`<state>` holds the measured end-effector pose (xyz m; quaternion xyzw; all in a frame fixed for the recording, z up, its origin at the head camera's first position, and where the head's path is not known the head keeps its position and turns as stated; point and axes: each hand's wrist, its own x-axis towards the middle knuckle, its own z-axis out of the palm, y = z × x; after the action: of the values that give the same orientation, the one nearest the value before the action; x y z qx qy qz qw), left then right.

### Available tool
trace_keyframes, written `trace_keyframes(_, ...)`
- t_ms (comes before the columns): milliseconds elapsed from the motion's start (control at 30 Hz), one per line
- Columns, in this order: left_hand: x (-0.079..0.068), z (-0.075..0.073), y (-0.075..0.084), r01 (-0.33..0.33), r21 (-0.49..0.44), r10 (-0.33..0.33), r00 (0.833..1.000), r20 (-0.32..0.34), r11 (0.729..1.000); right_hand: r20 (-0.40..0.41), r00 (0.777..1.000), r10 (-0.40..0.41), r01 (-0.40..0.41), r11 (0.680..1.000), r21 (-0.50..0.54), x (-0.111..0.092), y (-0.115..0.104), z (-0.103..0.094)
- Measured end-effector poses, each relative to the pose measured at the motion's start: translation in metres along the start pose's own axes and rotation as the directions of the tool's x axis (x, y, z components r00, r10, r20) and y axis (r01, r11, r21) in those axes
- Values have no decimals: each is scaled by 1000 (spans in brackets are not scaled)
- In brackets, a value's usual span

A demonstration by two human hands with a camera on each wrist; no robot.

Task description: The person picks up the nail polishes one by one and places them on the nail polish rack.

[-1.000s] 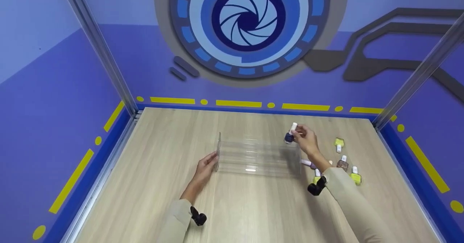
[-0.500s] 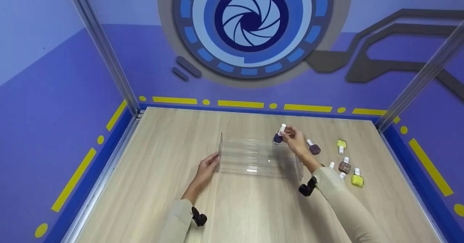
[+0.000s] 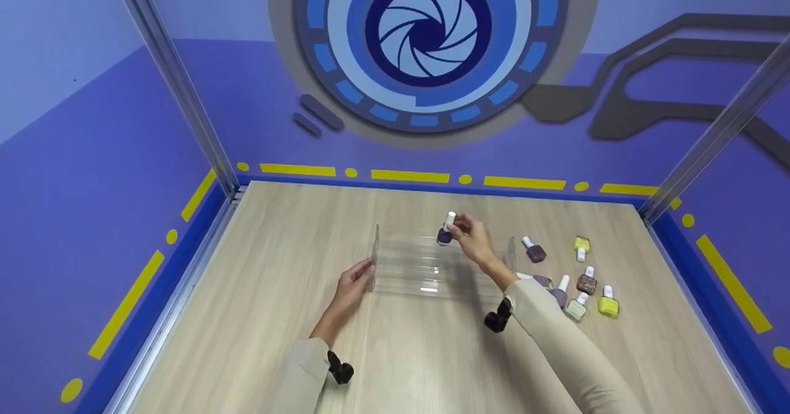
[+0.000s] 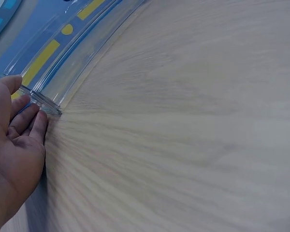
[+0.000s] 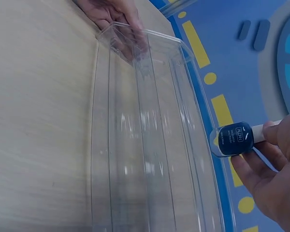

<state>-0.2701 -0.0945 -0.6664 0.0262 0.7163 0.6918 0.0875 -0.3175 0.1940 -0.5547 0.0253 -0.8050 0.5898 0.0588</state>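
Note:
A clear plastic stepped display rack (image 3: 407, 269) stands on the table between the hands. At its left end panel, my left hand (image 3: 353, 283) holds the edge with bent fingers (image 4: 36, 123); part of the grip is hidden. My right hand (image 3: 474, 241) pinches the white cap of a dark blue nail polish bottle (image 3: 444, 235) between thumb and fingers. That bottle is nearly upright, glass end down, above the rack's back part. In the right wrist view the dark bottle (image 5: 234, 139) shows a printed label, beside the rack's upper edge. No bottles stand on the rack.
Several nail polish bottles lie right of the rack: a plum one (image 3: 536, 253), two yellow ones (image 3: 608, 306), a glittery brown one (image 3: 587, 285) and a pale one (image 3: 576, 310). Mauve bottles lie partly behind the right sleeve (image 3: 555, 324). Blue printed walls (image 3: 296, 81) enclose the table.
My right hand has carried the dark blue bottle leftward, from the rack's right end to above its middle. More loose bottles show behind the arm. My left hand stays at the left panel.

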Motion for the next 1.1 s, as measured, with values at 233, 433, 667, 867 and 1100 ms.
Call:
trace_keyframes(233,-4,2,1,21,-15,-21,1000,-1,1000,2,989,-151,151,989,1,-1,-4,23)
trace_keyframes(433,-6,-3,-9,17,-10,-17,1000,-4,1000,-19,983,-180,180,984,-17,-2,2,49)
trace_keyframes(667,-12,-12,-12,17,11,-17,1000,-10,1000,2,977,-215,215,976,17,-2,1,78)
trace_keyframes(867,-4,-8,-6,-1,17,1,1000,2,1000,9,983,-184,184,983,21,4,0,81)
trace_keyframes(1100,4,-4,0,-20,17,20,1000,3,1000,34,982,-187,187,982,-2,10,1,80)
